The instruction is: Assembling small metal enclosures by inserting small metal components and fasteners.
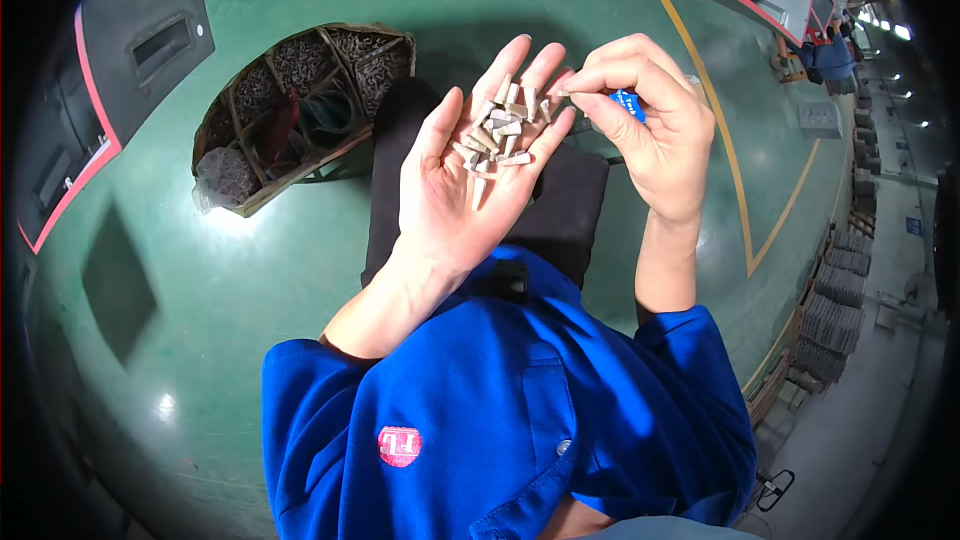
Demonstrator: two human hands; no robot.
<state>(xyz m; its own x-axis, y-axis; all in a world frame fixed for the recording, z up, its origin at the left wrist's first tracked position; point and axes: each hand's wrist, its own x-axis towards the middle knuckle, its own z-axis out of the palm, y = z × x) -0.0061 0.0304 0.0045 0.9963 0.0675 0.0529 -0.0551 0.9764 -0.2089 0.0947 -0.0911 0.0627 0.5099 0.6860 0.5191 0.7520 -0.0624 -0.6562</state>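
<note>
My left hand is palm up and slightly cupped, its fingers stretched out. On it lies a heap of small tapered grey-beige plugs, and one separate plug rests lower on the palm. Just right of those fingertips, my right hand is closed in a pinch of thumb and forefinger. Between the tips shows the end of a small pale piece, apparently a similar plug. A blue piece with white print shows beside the right thumb; whether the hand holds it I cannot tell.
Left of my knees stands a divided bin with dark small parts, a red cloth-like thing and a clear bag. Grey machine panels with red edging stand at far left and top right. Stacked grey parts line the right side.
</note>
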